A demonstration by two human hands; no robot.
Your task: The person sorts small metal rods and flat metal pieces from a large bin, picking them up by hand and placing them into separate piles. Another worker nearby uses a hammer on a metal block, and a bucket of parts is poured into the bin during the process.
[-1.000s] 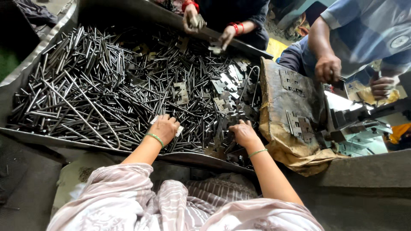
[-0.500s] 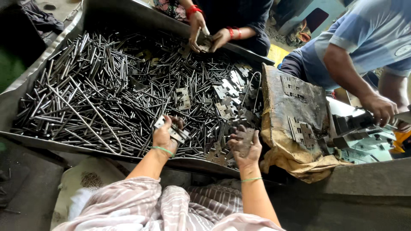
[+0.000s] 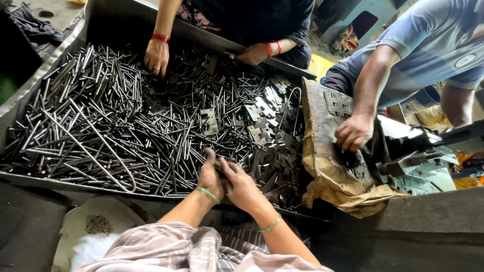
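Observation:
My left hand (image 3: 210, 177) and my right hand (image 3: 241, 185) are pressed together at the near edge of a big metal tray (image 3: 60, 182). Between their fingers they pinch a small dark metal piece (image 3: 220, 166); its exact shape is hidden by the fingers. Just beyond them lie flat metal hinge plates (image 3: 208, 120) mixed into a heap of thin steel pins (image 3: 101, 121). Both my wrists wear green bands, and my sleeves are pink striped cloth.
Across the tray another person's hands (image 3: 156, 56) with red bangles pick among the pins. At right a person in a blue shirt rests a hand (image 3: 354, 132) on a brown sack (image 3: 327, 166) holding more plates. A long bent wire (image 3: 108, 151) lies over the pins.
My two hands were apart over the plates; they have drawn together at the near edge around one small piece. The view has shifted left, and the far person's hand reached into the pins.

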